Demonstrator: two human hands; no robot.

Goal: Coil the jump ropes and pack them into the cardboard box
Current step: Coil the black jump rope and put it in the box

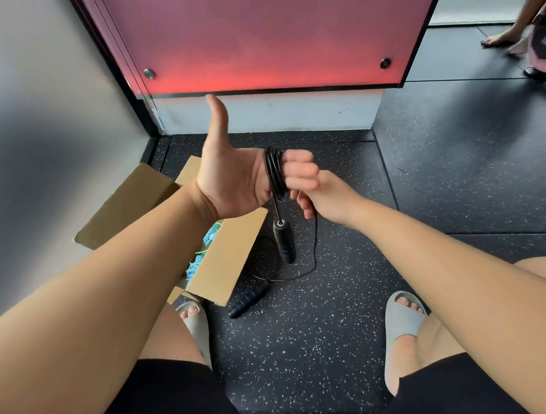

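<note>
Jump rope in black is the one being coiled. Its loops are wound around the fingers of the left hand, which is raised with the thumb up and the fingers curled over the bundle, so the hand works as a spool and keeps the loops even.

One handle hangs just below the coil. The other handle lies on the floor with slack cord trailing to it.

The right hand sits just beside the coil with its fingers curled. The cord comes out beneath it, so it appears to be pinching the loose run to feed the next turn.

The cardboard box stands open near the left knee and already holds blue and green ropes – it is close enough for an easy drop once the slack is wound.
</note>
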